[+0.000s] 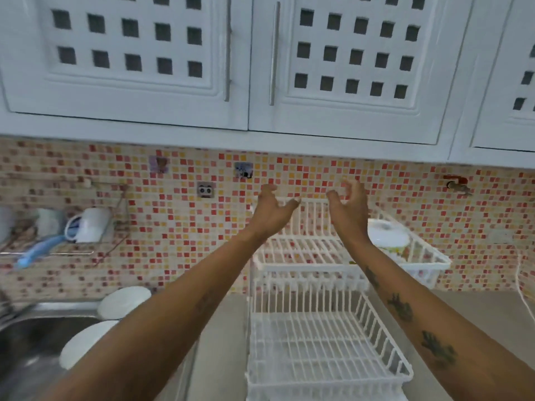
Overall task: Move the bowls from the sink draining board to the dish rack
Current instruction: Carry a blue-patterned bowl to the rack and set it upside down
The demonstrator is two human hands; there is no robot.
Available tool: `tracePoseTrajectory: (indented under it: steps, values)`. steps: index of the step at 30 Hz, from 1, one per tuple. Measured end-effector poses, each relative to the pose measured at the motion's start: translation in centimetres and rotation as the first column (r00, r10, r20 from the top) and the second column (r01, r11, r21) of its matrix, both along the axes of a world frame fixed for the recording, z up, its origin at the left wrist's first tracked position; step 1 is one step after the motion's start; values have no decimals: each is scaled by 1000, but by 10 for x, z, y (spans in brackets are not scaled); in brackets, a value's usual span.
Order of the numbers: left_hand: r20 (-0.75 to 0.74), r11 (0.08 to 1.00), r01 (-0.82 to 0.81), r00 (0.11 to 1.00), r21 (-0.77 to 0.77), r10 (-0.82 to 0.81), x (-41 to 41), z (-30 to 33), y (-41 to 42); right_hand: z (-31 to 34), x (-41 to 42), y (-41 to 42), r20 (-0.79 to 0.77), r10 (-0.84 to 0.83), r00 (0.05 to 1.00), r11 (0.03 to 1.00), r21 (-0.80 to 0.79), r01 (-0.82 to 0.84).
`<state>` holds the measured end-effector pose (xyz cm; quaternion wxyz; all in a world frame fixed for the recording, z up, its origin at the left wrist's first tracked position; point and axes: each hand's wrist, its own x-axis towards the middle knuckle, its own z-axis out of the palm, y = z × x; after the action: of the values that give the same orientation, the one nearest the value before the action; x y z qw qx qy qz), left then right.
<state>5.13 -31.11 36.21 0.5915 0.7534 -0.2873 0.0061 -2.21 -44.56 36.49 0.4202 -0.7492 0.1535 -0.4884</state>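
A white two-tier wire dish rack stands on the counter at centre right. One white bowl lies upside down at the right end of its top tier. Two more white bowls sit upside down on the steel draining board at lower left, one further back and one nearer, the nearer one partly hidden by my left forearm. My left hand and my right hand are both raised above the top tier, fingers spread and curled, holding nothing.
White wall cupboards hang low overhead. A mosaic tiled wall runs behind. A wall-mounted wire shelf at the left holds a white jug and a blue utensil. The steel sink is at lower left. A red tap sticks out at far right.
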Motion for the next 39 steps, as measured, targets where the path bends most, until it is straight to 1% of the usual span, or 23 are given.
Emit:
tracePoseTrajectory:
  steps: [3,6,9,13,17,20,21,23,25,27,29,31,32,34,37,39]
  values:
    - [22,991,-135,991,2,135,16,-1,68,9,30,72,24,144,989,989,-27,-143]
    - [41,957,-287,957,33,286,36,-9,150,7,60,150,-14,273,962,954,-128,-273]
    - [-4,907,-417,909,58,418,58,-23,233,-2,88,224,-71,408,910,894,-170,-414]
    - [-102,839,-535,833,99,544,79,-47,333,-26,128,305,-207,544,813,821,-68,-566]
    - [-139,777,-615,765,134,629,95,-80,408,-63,162,364,-357,620,699,766,80,-638]
    - [-181,730,-662,707,172,684,109,-112,447,-93,186,392,-435,658,615,736,197,-648]
    - [-223,727,-659,692,194,687,114,-123,456,-104,196,398,-455,669,588,728,241,-642]
    - [-318,742,-641,674,197,667,130,-154,472,-129,214,406,-498,671,549,730,313,-608]
    - [-409,784,-613,693,101,594,152,-194,485,-158,231,409,-544,658,521,745,368,-556]
    - [-477,791,-609,679,59,558,155,-217,485,-187,244,410,-588,634,502,768,404,-497]
    - [-552,805,-585,641,97,533,151,-232,481,-216,254,407,-618,621,482,783,454,-426]
    - [-627,802,-577,571,154,531,162,-257,476,-247,263,401,-636,633,442,774,515,-369]
    - [-650,790,-592,540,159,535,167,-271,473,-262,267,398,-648,636,419,772,528,-353]
    - [-670,787,-599,526,144,524,176,-295,465,-292,275,391,-659,647,384,762,553,-337]
    - [-706,821,-549,518,158,483,190,-330,451,-346,293,377,-643,681,350,732,610,-304]
    - [-719,813,-558,498,163,486,196,-341,441,-343,285,384,-633,704,321,709,652,-269]
